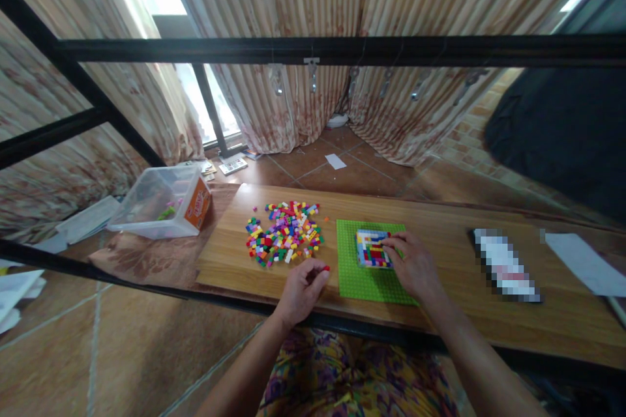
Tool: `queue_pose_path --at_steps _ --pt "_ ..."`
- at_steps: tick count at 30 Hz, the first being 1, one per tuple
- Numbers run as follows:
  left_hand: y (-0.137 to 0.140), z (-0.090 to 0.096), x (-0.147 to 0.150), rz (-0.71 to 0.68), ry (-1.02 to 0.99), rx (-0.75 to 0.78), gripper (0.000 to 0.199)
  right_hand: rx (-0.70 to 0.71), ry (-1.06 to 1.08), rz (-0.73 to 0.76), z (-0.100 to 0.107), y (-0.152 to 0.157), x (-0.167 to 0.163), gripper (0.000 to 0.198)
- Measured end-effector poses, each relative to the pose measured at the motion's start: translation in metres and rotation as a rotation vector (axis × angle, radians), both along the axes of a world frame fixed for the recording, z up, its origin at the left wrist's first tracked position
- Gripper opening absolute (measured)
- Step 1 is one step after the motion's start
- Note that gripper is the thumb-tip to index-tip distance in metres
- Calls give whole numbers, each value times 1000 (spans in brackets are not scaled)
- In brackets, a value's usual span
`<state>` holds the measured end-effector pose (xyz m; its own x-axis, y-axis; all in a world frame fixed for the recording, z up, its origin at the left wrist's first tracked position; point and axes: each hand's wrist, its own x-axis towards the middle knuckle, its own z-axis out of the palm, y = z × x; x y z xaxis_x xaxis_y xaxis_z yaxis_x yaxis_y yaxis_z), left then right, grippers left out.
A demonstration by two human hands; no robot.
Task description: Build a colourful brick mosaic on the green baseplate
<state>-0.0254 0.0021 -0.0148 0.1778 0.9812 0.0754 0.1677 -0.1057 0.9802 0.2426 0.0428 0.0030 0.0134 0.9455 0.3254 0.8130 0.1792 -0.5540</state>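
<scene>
My left hand rests near the table's front edge, with a small red toy brick pinched between thumb and index finger. My right hand is over the right side of a low block of multicoloured bricks, fingertips pressed together at its top. Whatever lies between those fingertips is too small to make out. That brick block sits on a green studded baseplate, whose right part is covered by my right hand. Left of the baseplate spreads a pile of loose coloured bricks.
A clear plastic box with an orange label stands left of the wooden table. At the right lie a blurred-out phone-like object and white paper. A black metal bar crosses beyond the table, before curtains.
</scene>
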Motion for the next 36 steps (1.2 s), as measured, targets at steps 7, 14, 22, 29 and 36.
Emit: queue_pose_path --at_steps 7,14,22,29,36 --pt "-1 4 0 -8 17 -3 20 -49 119 -93 -7 6 3 29" --pt "-1 4 0 -4 43 14 20 -187 437 -246 -13 4 4 39" --pt "-1 2 0 -2 71 24 19 -183 481 -357 -23 14 -6 60" --pt "-2 4 -1 -6 111 39 18 -129 366 -319 -25 14 -13 55" --pt "-1 6 0 -12 127 43 18 -111 338 -334 -24 11 -19 57"
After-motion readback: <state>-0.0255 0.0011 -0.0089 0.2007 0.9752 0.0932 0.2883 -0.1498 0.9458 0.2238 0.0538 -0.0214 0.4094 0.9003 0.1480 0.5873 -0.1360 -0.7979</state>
